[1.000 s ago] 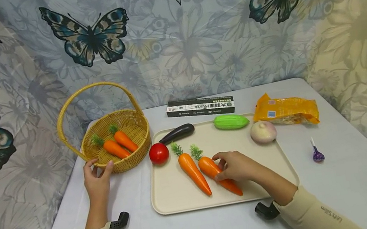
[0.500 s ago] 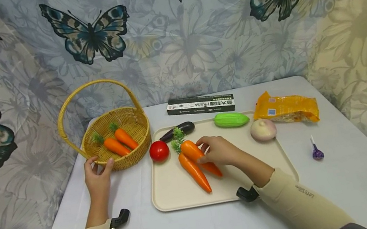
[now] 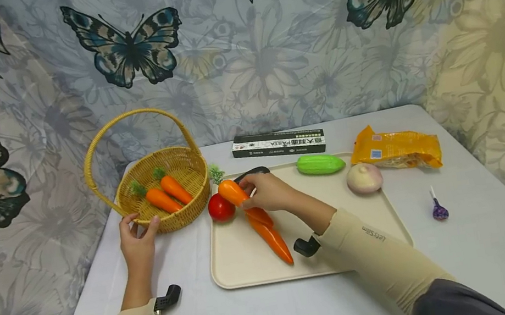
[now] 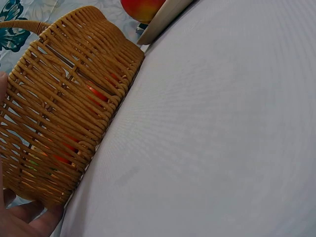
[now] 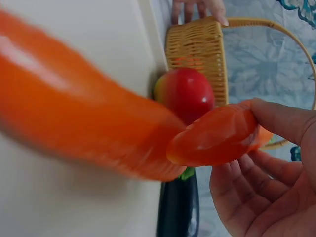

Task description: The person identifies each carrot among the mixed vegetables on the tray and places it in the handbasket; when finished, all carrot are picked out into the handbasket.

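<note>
My right hand [image 3: 266,193] pinches a carrot [image 3: 233,192] between thumb and fingers, its leafy top pointing at the basket. In the right wrist view the held carrot [image 5: 217,138] is raised above the tray. A second carrot [image 3: 273,240] lies on the tray, partly covered by the held one in the head view. My left hand [image 3: 139,243] grips the near left side of the yellow wicker basket [image 3: 180,222], thumb at the rim; in the left wrist view its fingers [image 4: 47,222] touch the weave. Inside the basket lie two carrots [image 3: 163,200] with green tops.
On the beige tray [image 3: 233,280] are a red tomato [image 3: 221,208], a partly hidden eggplant [image 3: 259,170], a green cucumber-like vegetable [image 3: 320,164] and a pale onion [image 3: 364,179]. Behind stands a pasta box [image 3: 277,144]. At right lie an orange packet [image 3: 394,149] and a purple lollipop [image 3: 439,212].
My right hand has lifted the right-hand carrot and carried it left and back, over the other carrot and toward the tomato and basket. My left hand stays at the basket.
</note>
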{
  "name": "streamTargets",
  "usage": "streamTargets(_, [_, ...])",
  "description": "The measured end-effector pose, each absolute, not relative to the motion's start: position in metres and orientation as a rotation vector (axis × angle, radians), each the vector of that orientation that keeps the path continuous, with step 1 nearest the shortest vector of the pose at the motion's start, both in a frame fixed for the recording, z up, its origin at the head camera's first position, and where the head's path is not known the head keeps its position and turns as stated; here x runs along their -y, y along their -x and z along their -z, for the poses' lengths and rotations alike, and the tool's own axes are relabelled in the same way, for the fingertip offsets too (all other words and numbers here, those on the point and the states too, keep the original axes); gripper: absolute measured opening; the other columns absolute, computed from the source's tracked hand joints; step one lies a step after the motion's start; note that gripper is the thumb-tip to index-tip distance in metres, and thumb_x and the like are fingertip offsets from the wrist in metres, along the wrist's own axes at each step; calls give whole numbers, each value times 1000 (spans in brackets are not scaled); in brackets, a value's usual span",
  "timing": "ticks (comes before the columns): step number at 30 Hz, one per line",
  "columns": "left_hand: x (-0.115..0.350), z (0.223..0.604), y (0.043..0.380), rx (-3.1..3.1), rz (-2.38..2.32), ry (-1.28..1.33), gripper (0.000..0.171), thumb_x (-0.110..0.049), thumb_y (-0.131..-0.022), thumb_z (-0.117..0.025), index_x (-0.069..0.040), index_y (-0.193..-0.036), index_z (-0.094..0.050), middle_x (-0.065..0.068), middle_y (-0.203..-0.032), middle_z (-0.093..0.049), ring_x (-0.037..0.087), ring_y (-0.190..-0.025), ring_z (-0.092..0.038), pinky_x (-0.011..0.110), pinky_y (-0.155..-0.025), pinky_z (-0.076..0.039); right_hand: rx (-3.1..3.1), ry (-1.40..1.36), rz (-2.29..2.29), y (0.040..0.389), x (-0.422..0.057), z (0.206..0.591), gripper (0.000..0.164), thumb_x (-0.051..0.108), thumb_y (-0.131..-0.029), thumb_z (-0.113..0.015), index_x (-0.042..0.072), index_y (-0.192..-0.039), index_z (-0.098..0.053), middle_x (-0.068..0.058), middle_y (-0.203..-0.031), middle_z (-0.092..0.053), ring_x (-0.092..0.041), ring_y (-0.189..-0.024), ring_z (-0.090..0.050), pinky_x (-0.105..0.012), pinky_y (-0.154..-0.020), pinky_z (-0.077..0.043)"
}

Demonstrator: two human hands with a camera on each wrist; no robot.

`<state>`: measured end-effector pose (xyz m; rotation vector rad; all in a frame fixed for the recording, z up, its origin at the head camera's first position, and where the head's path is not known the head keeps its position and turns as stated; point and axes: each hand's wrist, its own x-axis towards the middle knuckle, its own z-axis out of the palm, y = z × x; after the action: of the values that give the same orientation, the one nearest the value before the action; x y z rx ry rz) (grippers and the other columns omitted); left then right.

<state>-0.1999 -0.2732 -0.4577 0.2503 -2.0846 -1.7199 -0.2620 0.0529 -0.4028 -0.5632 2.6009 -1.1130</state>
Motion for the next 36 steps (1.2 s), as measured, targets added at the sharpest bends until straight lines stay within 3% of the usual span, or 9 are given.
streamTargets(10, [276, 460, 202, 2114, 1735, -282, 63, -19, -87, -75, 2, -133, -37, 17, -151, -29, 32, -139, -33, 33, -99, -46, -2572, 569, 1085, 288, -18, 391, 46, 23, -83, -79, 8, -122, -60, -1, -96, -65, -16, -79, -64, -25, -63, -56])
streamTargets(18, [275, 457, 204, 2100, 1729, -249, 64, -19, -88, -75, 5, -133, -36, 19, -148, -32, 31, -139, -31, 46, -105, -40, -2607, 614, 1043, 310, 10, 374, 47, 28, -83, -78, 8, -122, -60, -1, -97, -64, -15, -83, -62, -25, -69, -53])
streamTargets(26, [273, 455, 202, 2113, 1719, -257, 61, -19, -88, -74, 4, -131, -37, 18, -150, -31, 32, -139, -32, 44, -104, -42, -2579, 653, 1099, 329, 37, 364, 52, 27, -83, -79, 6, -126, -60, -2, -101, -65, -14, -83, -62, -24, -68, -54])
streamTargets(36, [274, 459, 201, 2126, 1699, -257, 62, -19, -89, -74, 5, -133, -37, 18, -150, -30, 32, -139, -32, 44, -104, -42, -2620, 667, 1075, 350, 65, 357, 55, 32, -86, -75, 10, -133, -56, -2, -112, -62, -14, -96, -59, -26, -76, -51])
